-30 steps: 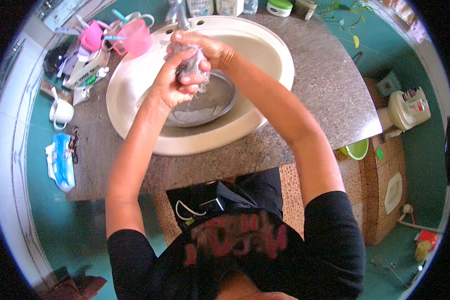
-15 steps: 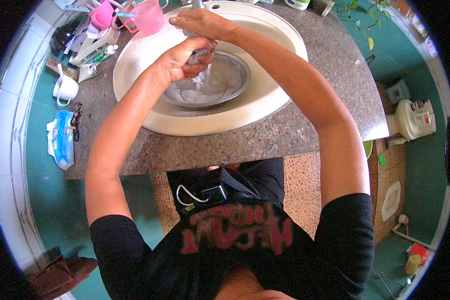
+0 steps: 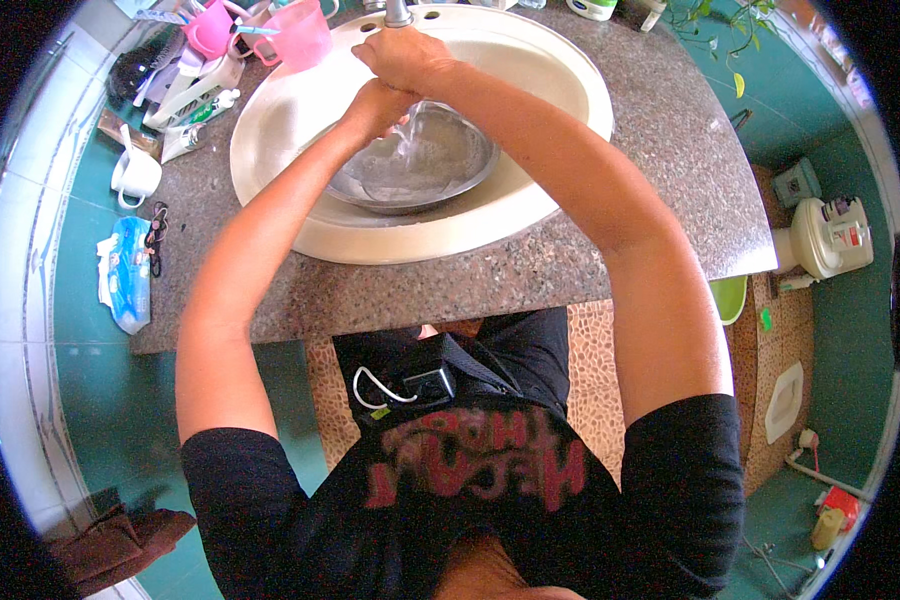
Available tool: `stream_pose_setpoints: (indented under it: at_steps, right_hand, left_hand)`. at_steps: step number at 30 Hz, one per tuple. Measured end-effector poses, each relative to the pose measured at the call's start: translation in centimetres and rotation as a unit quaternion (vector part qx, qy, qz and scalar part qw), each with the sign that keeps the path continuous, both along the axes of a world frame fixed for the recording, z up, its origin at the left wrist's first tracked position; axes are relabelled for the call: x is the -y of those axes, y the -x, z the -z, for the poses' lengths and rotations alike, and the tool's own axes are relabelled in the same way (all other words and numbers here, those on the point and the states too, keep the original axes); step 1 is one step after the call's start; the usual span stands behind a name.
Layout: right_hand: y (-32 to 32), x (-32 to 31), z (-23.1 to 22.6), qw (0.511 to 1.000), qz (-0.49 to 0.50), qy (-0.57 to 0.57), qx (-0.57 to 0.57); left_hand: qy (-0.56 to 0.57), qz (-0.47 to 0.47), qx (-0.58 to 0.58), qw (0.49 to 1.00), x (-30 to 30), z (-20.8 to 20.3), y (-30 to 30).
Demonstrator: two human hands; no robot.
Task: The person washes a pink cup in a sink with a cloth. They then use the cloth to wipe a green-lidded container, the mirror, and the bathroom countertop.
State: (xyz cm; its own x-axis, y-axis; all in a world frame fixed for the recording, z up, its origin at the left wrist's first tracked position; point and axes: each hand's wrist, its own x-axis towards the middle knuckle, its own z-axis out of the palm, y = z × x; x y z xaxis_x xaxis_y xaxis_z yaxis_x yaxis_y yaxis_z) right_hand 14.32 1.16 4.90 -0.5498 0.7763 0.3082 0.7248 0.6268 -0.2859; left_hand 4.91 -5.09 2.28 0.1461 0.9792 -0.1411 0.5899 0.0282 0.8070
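Note:
Both my hands are together under the faucet [image 3: 398,12], over a round metal basin [image 3: 460,185] in the cream oval sink [image 3: 270,215]. My right hand [image 3: 406,58] lies on top, back up, its fingers curled down over my left hand. Beneath it is my left hand [image 3: 380,106], mostly covered, with a few fingertips showing near the falling water. How its fingers are bent is hidden. A stream of clear water runs past the hands into the basin, where the water is rippled and whitish.
A pink cup [image 3: 302,40], a toothpaste tube [image 3: 215,105] and a white mug [image 3: 138,178] stand left of the sink. A blue tissue pack [image 3: 130,275] lies at the counter's [image 3: 670,150] left edge. Behind are a white-green container [image 3: 592,8] and a trailing plant [image 3: 735,45].
My right hand has curled from stretched-out fingers and shifted slightly right. My left hand has turned and slid up beneath it, from a curled pose. The faucet and more of the basin show now.

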Motion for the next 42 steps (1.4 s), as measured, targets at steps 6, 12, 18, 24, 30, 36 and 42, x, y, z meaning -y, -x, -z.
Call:
stream_pose_setpoints:
  at_steps: [6,12,18,24,30,36,42]
  right_hand:
    - [1.2,1.6,0.0,0.990,0.090,0.086,-0.068]
    - [-1.6,-0.9,2.4,0.978,0.128,0.093,-0.135]
    - [-6.3,2.3,-2.6,0.898,-0.065,0.337,-0.274]
    - [-14.4,3.1,-1.8,0.852,-0.082,0.332,-0.396]
    - [-23.9,2.8,-1.7,0.913,0.025,0.249,-0.322]
    - [-35.2,2.4,-3.7,0.890,0.108,0.139,-0.420]
    - [-40.0,0.3,4.1,0.947,0.224,0.018,-0.230]
  left_hand:
    - [-0.514,0.172,-0.388,0.746,-4.5,5.7,3.9]
    - [-0.154,-0.065,-0.172,0.971,-0.7,0.8,-1.5]
    - [-0.132,-0.045,0.211,0.968,0.1,-1.9,3.9]
    - [-0.061,-0.058,0.245,0.966,0.0,-2.9,-3.6]
    - [-0.318,0.098,-0.016,0.943,-4.4,-3.1,-12.1]
    - [-0.243,0.135,0.153,0.948,-13.4,-1.7,-19.0]
    - [-0.363,0.005,0.001,0.932,-27.3,1.7,-24.8]
